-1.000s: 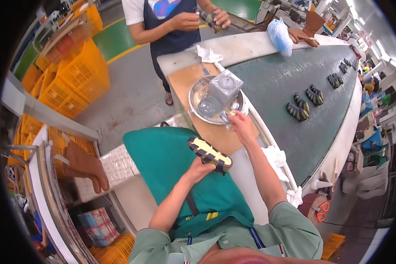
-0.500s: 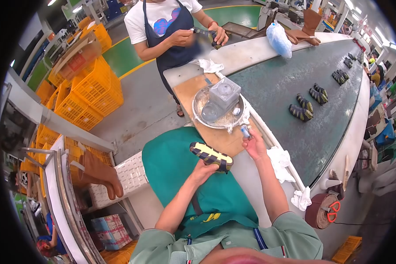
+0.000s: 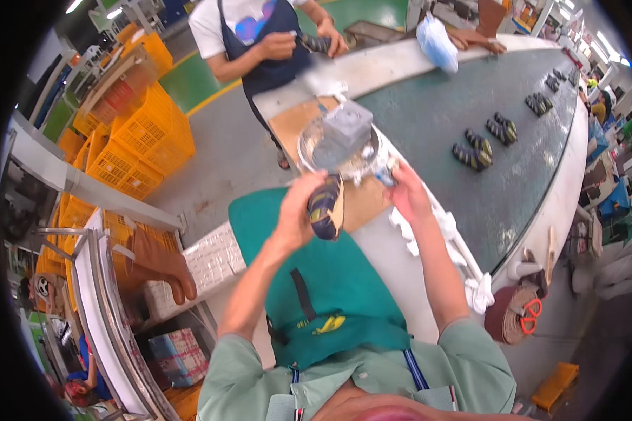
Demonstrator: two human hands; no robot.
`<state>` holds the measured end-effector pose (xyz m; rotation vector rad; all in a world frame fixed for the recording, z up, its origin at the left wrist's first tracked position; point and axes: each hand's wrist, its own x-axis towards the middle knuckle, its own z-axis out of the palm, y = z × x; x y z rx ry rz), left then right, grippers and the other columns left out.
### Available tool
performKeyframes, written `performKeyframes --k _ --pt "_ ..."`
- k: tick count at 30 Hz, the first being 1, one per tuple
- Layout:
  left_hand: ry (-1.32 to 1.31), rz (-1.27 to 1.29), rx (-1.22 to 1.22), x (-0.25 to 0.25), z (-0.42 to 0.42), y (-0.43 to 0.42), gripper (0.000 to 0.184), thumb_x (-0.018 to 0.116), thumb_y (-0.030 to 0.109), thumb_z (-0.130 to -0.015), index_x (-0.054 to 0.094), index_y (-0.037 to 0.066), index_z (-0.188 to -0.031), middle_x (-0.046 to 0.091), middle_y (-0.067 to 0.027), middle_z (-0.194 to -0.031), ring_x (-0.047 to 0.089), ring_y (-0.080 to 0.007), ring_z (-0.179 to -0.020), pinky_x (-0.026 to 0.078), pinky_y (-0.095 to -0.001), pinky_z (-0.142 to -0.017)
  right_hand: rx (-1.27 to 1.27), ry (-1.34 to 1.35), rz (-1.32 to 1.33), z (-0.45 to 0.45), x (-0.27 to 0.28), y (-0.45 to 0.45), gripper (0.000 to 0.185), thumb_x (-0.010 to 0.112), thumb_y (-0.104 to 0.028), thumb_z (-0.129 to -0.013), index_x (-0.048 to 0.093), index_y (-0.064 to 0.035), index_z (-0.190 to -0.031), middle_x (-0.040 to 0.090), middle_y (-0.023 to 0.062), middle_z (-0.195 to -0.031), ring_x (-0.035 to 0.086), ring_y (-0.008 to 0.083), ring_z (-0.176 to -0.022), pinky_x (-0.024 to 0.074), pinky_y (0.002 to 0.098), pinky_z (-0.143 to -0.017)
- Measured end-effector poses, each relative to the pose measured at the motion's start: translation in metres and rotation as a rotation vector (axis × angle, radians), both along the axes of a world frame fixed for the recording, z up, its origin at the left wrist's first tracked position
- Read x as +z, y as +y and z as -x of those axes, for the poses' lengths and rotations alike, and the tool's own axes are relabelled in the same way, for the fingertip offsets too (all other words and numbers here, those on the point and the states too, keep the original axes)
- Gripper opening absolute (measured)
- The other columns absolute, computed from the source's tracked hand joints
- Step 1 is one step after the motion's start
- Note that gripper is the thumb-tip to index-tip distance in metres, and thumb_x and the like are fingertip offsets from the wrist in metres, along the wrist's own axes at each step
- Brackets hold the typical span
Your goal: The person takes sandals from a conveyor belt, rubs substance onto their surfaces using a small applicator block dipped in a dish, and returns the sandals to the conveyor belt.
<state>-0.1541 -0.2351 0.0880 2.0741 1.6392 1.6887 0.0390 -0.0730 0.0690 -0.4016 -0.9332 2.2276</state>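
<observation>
My left hand (image 3: 296, 209) grips a dark shoe (image 3: 323, 210) with yellow-green stripes, held on its side with the pale sole facing right. My right hand (image 3: 409, 196), to the right of the shoe, pinches a small blue-and-white piece (image 3: 385, 173), too blurred to name. Just beyond both hands is a round metal pan (image 3: 303, 156) on a brown board (image 3: 365, 209). Inside the pan stands a clear, box-shaped plastic container (image 3: 351, 121). A green apron (image 3: 337, 281) covers my lap below the shoe.
Several striped shoes (image 3: 472, 156) stand on the dark green belt (image 3: 435, 196). A co-worker in a dark apron (image 3: 274, 70) holds another shoe opposite. White cloths (image 3: 479, 291) and a brown roll with orange-handled scissors (image 3: 530, 316) lie right. Yellow crates (image 3: 144, 140) stand left.
My left hand has raised the shoe towards the pan and turned it, so its sole now faces right instead of up. My right hand has moved slightly upward with the blue-and-white piece.
</observation>
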Motion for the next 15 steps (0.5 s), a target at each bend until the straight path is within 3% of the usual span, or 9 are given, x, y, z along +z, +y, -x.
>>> performKeyframes --k 1,4,6,10,11,15 --pt "0.118 -0.002 0.021 0.008 0.004 0.002 0.061 0.075 0.0 -0.056 0.05 0.003 -0.112 0.052 -0.0168 -0.117 0.052 -0.0303 -0.108 0.04 -0.0374 -0.093 0.047 0.009 -0.069 -0.002 -0.005 0.007 0.041 0.053 -0.015 -0.086 0.042 -0.0068 -0.125 0.055 0.0011 -0.108 0.055 0.0108 -0.091 0.0465 0.0271 -0.061" --pt "0.309 -0.053 0.026 0.032 0.003 0.007 0.064 0.071 -0.005 -0.047 0.049 0.001 -0.107 0.053 -0.017 -0.116 0.051 -0.0351 -0.107 0.042 -0.0424 -0.089 -0.02 -0.061 -0.27 0.0 0.028 0.003 0.042 0.054 -0.009 -0.086 0.043 -0.0053 -0.126 0.055 0.0034 -0.107 0.054 0.0111 -0.092 0.0459 0.0261 -0.068" --pt "0.376 -0.029 0.046 0.045 -0.003 0.009 0.061 0.07 -0.006 -0.049 0.05 0.001 -0.106 0.053 -0.016 -0.116 0.051 -0.0345 -0.107 0.042 -0.0421 -0.089 -0.073 -0.063 -0.384 0.003 0.051 -0.004 0.041 0.057 -0.006 -0.084 0.047 -0.0038 -0.123 0.058 0.0032 -0.099 0.053 0.0083 -0.084 0.0438 0.0231 -0.067" --pt "0.433 -0.02 0.038 0.049 -0.01 0.013 0.057 0.069 -0.006 -0.05 0.051 0.001 -0.103 0.053 -0.015 -0.115 0.051 -0.034 -0.107 0.043 -0.0416 -0.088 -0.094 -0.066 -0.688 0.011 0.07 -0.001 0.039 0.059 0.0 -0.082 0.05 -0.0018 -0.12 0.057 0.0026 -0.097 0.053 0.009 -0.089 0.0449 0.0241 -0.076" --pt "0.435 -0.011 0.026 0.049 -0.011 0.013 0.056 0.069 -0.006 -0.05 0.051 0.001 -0.103 0.054 -0.0146 -0.115 0.051 -0.034 -0.108 0.043 -0.0418 -0.088 -0.068 -0.12 -0.773 0.01 0.071 0.004 0.042 0.059 0.001 -0.082 0.048 -0.0006 -0.123 0.057 0.005 -0.106 0.053 0.0112 -0.097 0.0438 0.026 -0.085" --pt "0.442 0.009 0.03 0.049 -0.011 0.013 0.056 0.068 -0.006 -0.05 0.051 0.001 -0.103 0.054 -0.0143 -0.115 0.051 -0.0338 -0.108 0.043 -0.0419 -0.088 -0.054 -0.132 -0.786 0.012 0.069 0.004 0.041 0.059 0.001 -0.082 0.048 -0.0002 -0.122 0.057 0.0051 -0.105 0.053 0.0115 -0.096 0.0439 0.026 -0.085"
